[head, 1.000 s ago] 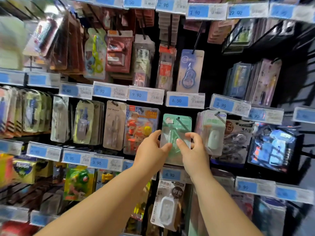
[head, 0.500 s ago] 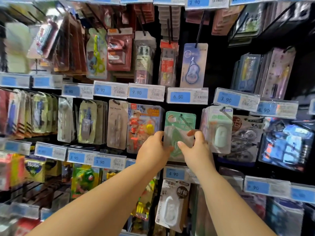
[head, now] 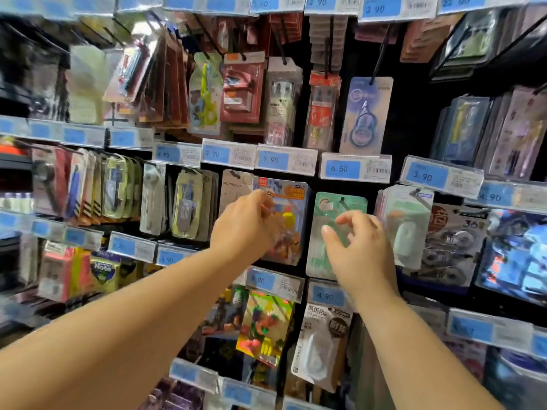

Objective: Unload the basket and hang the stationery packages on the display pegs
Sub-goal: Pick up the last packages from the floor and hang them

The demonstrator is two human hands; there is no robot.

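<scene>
The right hand [head: 361,255], loosely open, fronts the pegged green plastic package [head: 331,204]; left of it, the left hand [head: 245,226] curls at a blue-orange card package [head: 293,199], grip unclear.

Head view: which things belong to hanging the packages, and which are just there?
Job: green clear-plastic package hanging on its peg; left hand; right hand.
Just there: blue-and-orange toy blister card; pale blue correction-tape card; blue 6.50 price label.

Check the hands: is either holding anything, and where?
Right hand holds nothing; the green package hangs on its peg. Left hand overlaps the orange-topped package; grip cannot be told.
</scene>
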